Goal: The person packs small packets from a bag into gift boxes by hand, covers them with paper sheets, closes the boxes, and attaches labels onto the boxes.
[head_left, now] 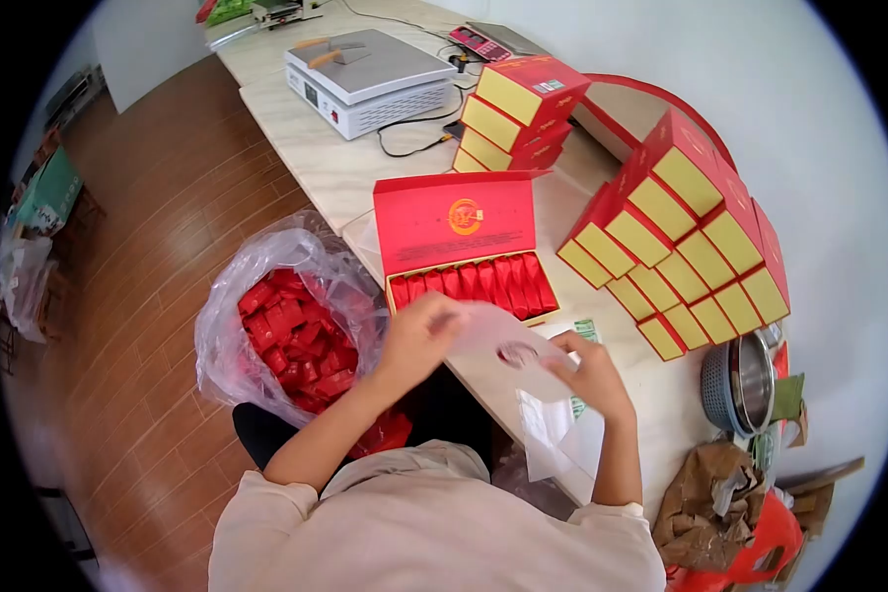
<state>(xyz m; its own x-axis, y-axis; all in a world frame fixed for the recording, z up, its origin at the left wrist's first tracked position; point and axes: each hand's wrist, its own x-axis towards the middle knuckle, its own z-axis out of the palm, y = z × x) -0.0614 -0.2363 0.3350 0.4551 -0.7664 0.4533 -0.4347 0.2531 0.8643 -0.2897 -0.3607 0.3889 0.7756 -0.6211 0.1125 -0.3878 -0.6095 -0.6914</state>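
Between my hands stretches a thin translucent white plastic sheet [495, 331] with a dark round print; whether it is a bag I cannot tell. My left hand [419, 340] pinches its left end, and my right hand [594, 375] grips the right end. Just beyond them, a red gift box [454, 212] stands with its lid raised, a gold round emblem inside the lid. A row of small red packets [474, 284] fills the box, its near left corner partly hidden by my left hand. More translucent plastic [548, 424] lies on the table under my right hand, near green-printed packaging [584, 331].
Red-and-yellow boxes are stacked at the right [701, 257] and back [513, 113]. A clear bag [217, 326] of red packets [301, 335] sits left of the table. A white flat-topped machine [365, 79] stands farther back; a basket with a metal bowl [740, 385] is at right.
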